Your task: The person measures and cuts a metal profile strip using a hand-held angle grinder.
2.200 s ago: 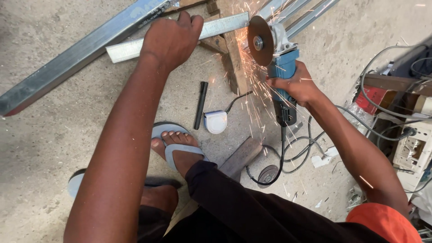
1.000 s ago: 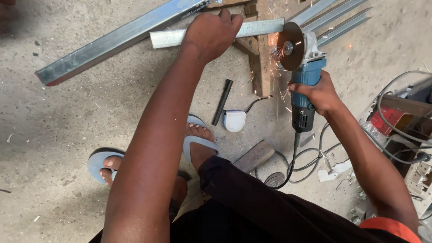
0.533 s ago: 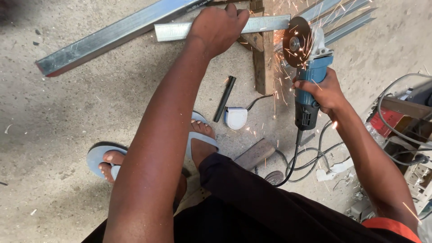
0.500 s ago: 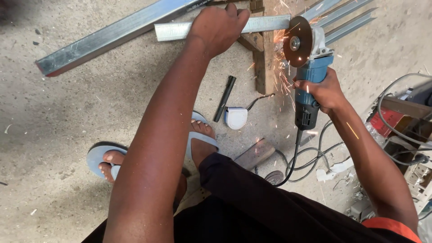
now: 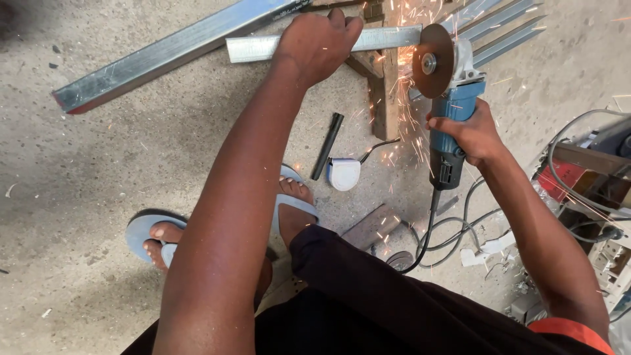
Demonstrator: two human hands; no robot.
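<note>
Overhead, blue angle grinder (image 5: 450, 125) (disc sparking) meets grey metal bar (image 5: 259, 47); both gripped.

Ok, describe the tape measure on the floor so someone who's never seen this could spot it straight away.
Start at the blue grinder in the right hand and look left, down to the concrete floor. The tape measure lies there, just above the toes of the nearer foot. It is the only small white, rounded case, beside a thin black rod.
</note>
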